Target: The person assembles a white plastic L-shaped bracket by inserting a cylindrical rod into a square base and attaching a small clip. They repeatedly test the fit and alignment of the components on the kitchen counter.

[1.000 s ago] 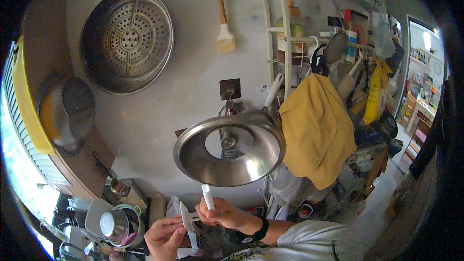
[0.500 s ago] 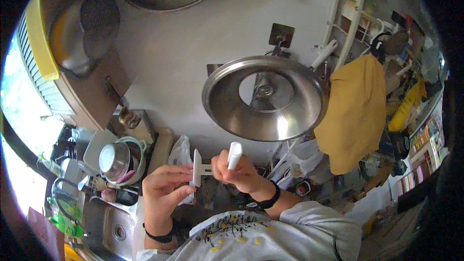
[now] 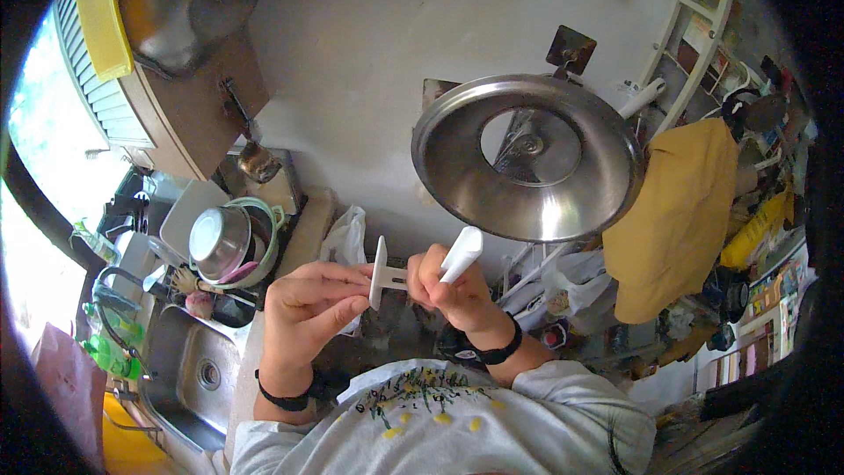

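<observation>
Both of my hands are raised in front of my shirt around a white plastic fitting. At its left end is a flat plate (image 3: 378, 273), pinched between the thumb and fingers of my left hand (image 3: 312, 310). A short slotted bar runs from that plate into the curled fingers of my right hand (image 3: 450, 288). A white block-like end (image 3: 463, 252) sticks up above the right fist; the fingers hide whether it is one piece with the bar. Just beyond my hands, a large stainless-steel bowl-shaped lid or pan (image 3: 563, 207) hangs against the wall.
To the left are a metal sink (image 3: 176, 378), a tap (image 3: 110, 308) and stacked metal bowls (image 3: 220, 237). A ladle (image 3: 258, 163) hangs from the cabinet side (image 3: 185, 114). On the right, a mustard cloth (image 3: 677, 220) hangs by a cluttered white rack (image 3: 694, 35).
The view has shifted, so the hanging lid now sits further right and slightly higher. Both hands keep their hold on the white fitting, which has barely changed its pose.
</observation>
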`<action>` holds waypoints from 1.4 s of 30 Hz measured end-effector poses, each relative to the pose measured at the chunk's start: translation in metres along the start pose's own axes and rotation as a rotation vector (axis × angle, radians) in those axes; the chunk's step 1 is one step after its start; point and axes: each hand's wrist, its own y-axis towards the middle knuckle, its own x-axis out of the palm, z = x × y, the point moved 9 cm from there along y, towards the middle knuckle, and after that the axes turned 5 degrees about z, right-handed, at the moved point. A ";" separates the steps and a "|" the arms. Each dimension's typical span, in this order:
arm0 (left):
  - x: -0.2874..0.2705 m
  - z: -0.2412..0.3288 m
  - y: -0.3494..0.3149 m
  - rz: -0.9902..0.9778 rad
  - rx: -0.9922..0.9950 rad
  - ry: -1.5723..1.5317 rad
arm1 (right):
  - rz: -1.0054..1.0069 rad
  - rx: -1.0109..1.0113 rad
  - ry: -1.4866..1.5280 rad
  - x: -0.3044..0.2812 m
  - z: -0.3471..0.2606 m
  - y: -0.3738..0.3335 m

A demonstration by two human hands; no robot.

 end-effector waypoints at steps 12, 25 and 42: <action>-0.012 -0.002 0.000 -0.033 0.011 -0.051 | -0.003 0.044 0.030 0.011 0.010 0.004; -0.018 -0.016 0.003 -0.045 -0.052 -0.126 | -0.047 0.083 0.073 0.011 0.020 0.006; -0.015 -0.024 0.008 -0.066 -0.128 -0.173 | 0.012 0.065 0.060 0.005 0.021 0.006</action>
